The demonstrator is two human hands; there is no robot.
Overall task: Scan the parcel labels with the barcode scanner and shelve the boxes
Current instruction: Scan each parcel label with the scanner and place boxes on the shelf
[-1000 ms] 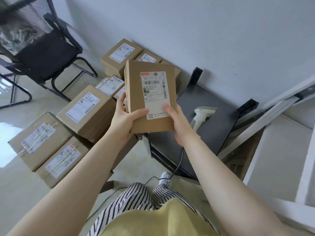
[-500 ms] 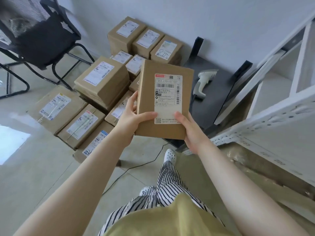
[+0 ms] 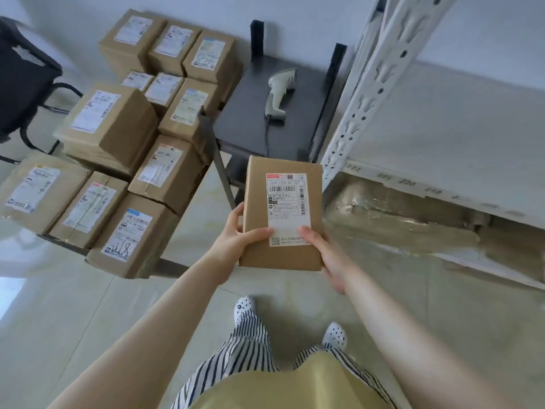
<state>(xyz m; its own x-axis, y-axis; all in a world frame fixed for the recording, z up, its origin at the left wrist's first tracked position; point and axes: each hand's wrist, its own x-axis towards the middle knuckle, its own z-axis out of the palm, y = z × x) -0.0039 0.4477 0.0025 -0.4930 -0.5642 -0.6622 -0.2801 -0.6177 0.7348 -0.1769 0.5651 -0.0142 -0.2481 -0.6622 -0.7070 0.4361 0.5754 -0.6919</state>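
I hold a flat brown cardboard box (image 3: 256, 202) with a white barcode label facing up, in front of me above the floor. My left hand (image 3: 236, 242) grips its lower left edge, thumb across the front. My right hand (image 3: 326, 255) grips the lower right corner, thumb on the label. The pale barcode scanner (image 3: 277, 95) lies on a dark low stand (image 3: 241, 119) beyond the box, its cable hanging down. A white metal shelf rack (image 3: 371, 93) stands to the right, its lower shelf board (image 3: 442, 134) just right of the box.
Several labelled cardboard parcels (image 3: 112, 125) are stacked on the floor at the left and back. A black chair (image 3: 20, 81) stands at the far left. A plastic-wrapped package (image 3: 398, 219) lies under the rack's shelf. My feet in dotted slippers are below.
I have stood up and turned right toward the rack, carrying the box away from the parcel pile. Both hands keep the same grip. The scanner stays on the stand.
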